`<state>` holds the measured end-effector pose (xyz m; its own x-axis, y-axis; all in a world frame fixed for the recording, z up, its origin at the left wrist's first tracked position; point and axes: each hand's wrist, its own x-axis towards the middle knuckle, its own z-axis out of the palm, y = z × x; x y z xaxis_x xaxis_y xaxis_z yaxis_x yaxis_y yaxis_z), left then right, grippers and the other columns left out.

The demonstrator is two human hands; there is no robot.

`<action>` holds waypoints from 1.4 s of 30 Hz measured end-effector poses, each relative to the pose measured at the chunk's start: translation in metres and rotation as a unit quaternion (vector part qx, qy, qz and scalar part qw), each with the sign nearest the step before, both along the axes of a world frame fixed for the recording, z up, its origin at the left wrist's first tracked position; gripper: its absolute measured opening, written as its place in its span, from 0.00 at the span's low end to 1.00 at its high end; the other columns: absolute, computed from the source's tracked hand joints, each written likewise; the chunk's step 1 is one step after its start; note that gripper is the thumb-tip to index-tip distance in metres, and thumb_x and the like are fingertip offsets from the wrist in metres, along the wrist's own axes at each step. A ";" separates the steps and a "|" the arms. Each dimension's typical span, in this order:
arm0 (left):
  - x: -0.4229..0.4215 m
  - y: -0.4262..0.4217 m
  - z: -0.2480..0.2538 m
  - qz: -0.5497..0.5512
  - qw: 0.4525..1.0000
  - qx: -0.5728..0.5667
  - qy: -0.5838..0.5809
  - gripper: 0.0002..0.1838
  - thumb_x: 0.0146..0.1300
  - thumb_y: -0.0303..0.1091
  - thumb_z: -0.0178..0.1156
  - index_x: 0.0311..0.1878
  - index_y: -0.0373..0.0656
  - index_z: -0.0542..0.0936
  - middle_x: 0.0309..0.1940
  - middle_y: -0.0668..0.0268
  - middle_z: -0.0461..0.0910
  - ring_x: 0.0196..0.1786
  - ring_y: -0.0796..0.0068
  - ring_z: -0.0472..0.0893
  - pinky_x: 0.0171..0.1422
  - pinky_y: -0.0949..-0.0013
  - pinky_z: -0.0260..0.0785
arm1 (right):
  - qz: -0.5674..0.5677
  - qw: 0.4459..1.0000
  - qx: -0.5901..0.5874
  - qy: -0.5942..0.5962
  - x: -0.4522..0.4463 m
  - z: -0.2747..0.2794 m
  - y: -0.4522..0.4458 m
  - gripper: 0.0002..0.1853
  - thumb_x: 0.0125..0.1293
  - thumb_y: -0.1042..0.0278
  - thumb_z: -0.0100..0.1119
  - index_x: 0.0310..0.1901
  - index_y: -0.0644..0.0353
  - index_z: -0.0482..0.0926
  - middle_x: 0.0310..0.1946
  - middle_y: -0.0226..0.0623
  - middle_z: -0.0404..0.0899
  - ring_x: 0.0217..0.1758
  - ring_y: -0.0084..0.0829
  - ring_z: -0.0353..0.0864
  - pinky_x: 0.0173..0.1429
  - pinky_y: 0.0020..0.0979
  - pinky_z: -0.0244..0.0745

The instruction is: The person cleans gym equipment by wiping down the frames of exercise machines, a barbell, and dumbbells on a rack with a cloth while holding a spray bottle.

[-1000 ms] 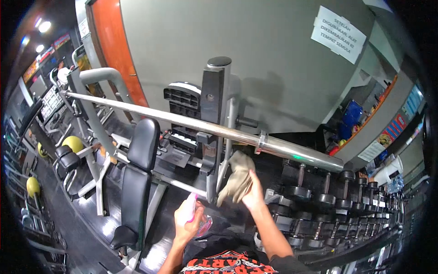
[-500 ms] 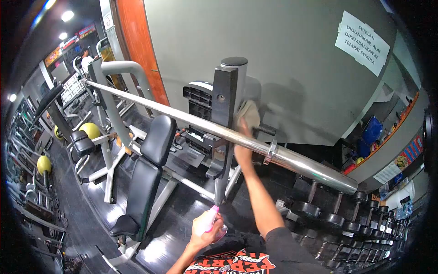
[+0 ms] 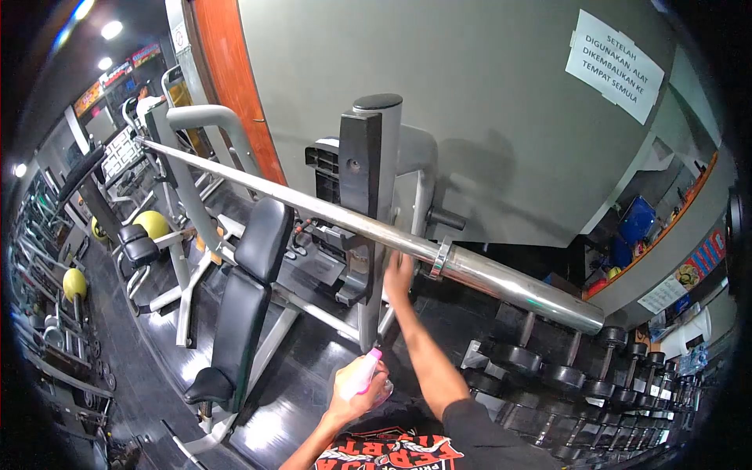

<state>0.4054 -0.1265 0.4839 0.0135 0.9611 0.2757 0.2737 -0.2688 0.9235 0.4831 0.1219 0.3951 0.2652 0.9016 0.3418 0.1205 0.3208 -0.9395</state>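
Note:
My left hand (image 3: 359,389) is closed around a spray bottle (image 3: 362,374) with a pink top, low in front of my shirt. My right hand (image 3: 399,274) is raised at the bench's upright post (image 3: 368,180), just under the steel barbell (image 3: 313,205). Its fingertips go behind the bar and are partly hidden. The pale cloth seen in this hand a moment ago is now out of sight there. The barbell lies across the uprights, with its thick sleeve (image 3: 525,294) and collar (image 3: 441,260) to the right of my hand.
A black padded bench (image 3: 243,313) stands left of my hands. Dumbbells (image 3: 564,376) fill a rack at the lower right. Behind the post are a grey wall (image 3: 486,94) with a paper sign (image 3: 616,66) and an orange door (image 3: 231,70). Another person (image 3: 146,99) is far left.
My right hand has come down from the post's upper side to just beneath the bar, and the cloth has gone from sight. My left hand keeps the spray bottle in nearly the same place.

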 end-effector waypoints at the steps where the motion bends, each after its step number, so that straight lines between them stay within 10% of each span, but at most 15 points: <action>1: 0.000 0.000 -0.001 -0.007 1.000 -0.004 -0.005 0.05 0.57 0.24 0.62 0.37 0.37 0.79 0.30 0.61 0.80 0.32 0.68 0.82 0.39 0.69 0.73 | 0.009 0.997 0.080 -0.002 0.005 0.034 0.017 0.20 0.73 0.67 0.44 0.63 0.65 0.67 0.63 0.49 0.69 0.70 0.42 0.63 0.73 0.34 0.53; 6: 0.000 -0.004 -0.005 0.008 1.000 0.010 0.004 0.05 0.57 0.23 0.61 0.38 0.36 0.79 0.31 0.61 0.81 0.32 0.69 0.82 0.38 0.70 0.73 | 0.119 0.977 0.157 0.082 0.016 0.077 0.077 0.25 0.75 0.57 0.44 0.67 0.63 0.63 0.64 0.50 0.67 0.71 0.41 0.62 0.72 0.36 0.53; 13: -0.001 -0.006 -0.004 0.044 0.999 -0.005 0.027 0.07 0.58 0.24 0.62 0.40 0.37 0.79 0.31 0.62 0.81 0.32 0.73 0.82 0.38 0.71 0.73 | 0.091 0.989 -0.097 0.061 0.010 -0.158 0.022 0.26 0.74 0.61 0.46 0.69 0.62 0.59 0.69 0.47 0.61 0.74 0.39 0.56 0.74 0.33 0.49; 22: 0.000 0.002 -0.003 0.018 0.999 0.002 0.026 0.06 0.57 0.24 0.61 0.39 0.37 0.79 0.29 0.63 0.80 0.30 0.73 0.82 0.36 0.71 0.73 | 0.064 0.992 -0.098 0.051 0.000 -0.002 -0.012 0.18 0.74 0.67 0.45 0.60 0.68 0.70 0.56 0.49 0.76 0.61 0.38 0.72 0.65 0.31 0.61; 24: 0.000 0.001 0.000 -0.009 0.997 -0.072 -0.019 0.05 0.57 0.24 0.61 0.38 0.37 0.79 0.29 0.62 0.80 0.30 0.72 0.81 0.38 0.70 0.72 | 0.027 0.995 0.086 0.045 -0.007 0.052 -0.021 0.16 0.71 0.70 0.47 0.55 0.70 0.73 0.50 0.50 0.79 0.53 0.41 0.77 0.59 0.33 0.66; 26: 0.000 0.002 -0.003 -0.008 0.997 -0.069 -0.028 0.05 0.57 0.24 0.61 0.38 0.37 0.79 0.29 0.62 0.80 0.31 0.71 0.81 0.38 0.69 0.72 | -0.002 0.994 0.008 -0.112 -0.013 0.017 -0.024 0.18 0.68 0.75 0.47 0.59 0.65 0.73 0.53 0.52 0.77 0.54 0.44 0.77 0.60 0.34 0.66; 28: -0.001 0.005 -0.001 -0.008 0.997 -0.066 -0.036 0.05 0.57 0.24 0.61 0.38 0.37 0.79 0.29 0.62 0.80 0.32 0.70 0.81 0.39 0.69 0.72 | -0.012 0.990 0.127 -0.063 -0.027 -0.010 -0.053 0.27 0.64 0.82 0.44 0.65 0.53 0.70 0.53 0.54 0.77 0.59 0.45 0.77 0.59 0.33 0.69; 32: -0.010 0.008 -0.005 0.025 1.000 -0.016 0.005 0.06 0.57 0.25 0.61 0.38 0.36 0.79 0.29 0.60 0.79 0.31 0.67 0.81 0.38 0.68 0.72 | 0.045 0.997 0.004 -0.066 -0.024 -0.113 -0.097 0.26 0.66 0.79 0.45 0.66 0.51 0.69 0.50 0.52 0.78 0.55 0.48 0.77 0.59 0.38 0.70; 36: -0.017 0.006 -0.002 0.047 0.999 -0.002 0.005 0.04 0.58 0.23 0.59 0.36 0.35 0.78 0.31 0.61 0.78 0.32 0.72 0.80 0.39 0.70 0.73 | 0.081 0.986 -0.147 0.006 -0.007 -0.090 -0.098 0.24 0.68 0.76 0.46 0.66 0.58 0.68 0.57 0.50 0.75 0.60 0.42 0.75 0.62 0.33 0.69; 42: -0.028 -0.005 -0.009 0.104 0.994 0.000 -0.044 0.07 0.60 0.23 0.59 0.41 0.34 0.77 0.29 0.62 0.79 0.25 0.77 0.80 0.33 0.72 0.73 | -0.001 0.997 0.075 -0.015 -0.032 0.020 -0.072 0.22 0.70 0.75 0.47 0.65 0.58 0.68 0.59 0.47 0.74 0.64 0.37 0.72 0.65 0.32 0.64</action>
<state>0.3778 -0.1316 0.4753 -0.2098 0.9404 0.2677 0.2417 -0.2154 0.9461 0.4511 0.0502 0.4149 0.2540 0.8392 0.4808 0.1490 0.4572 -0.8768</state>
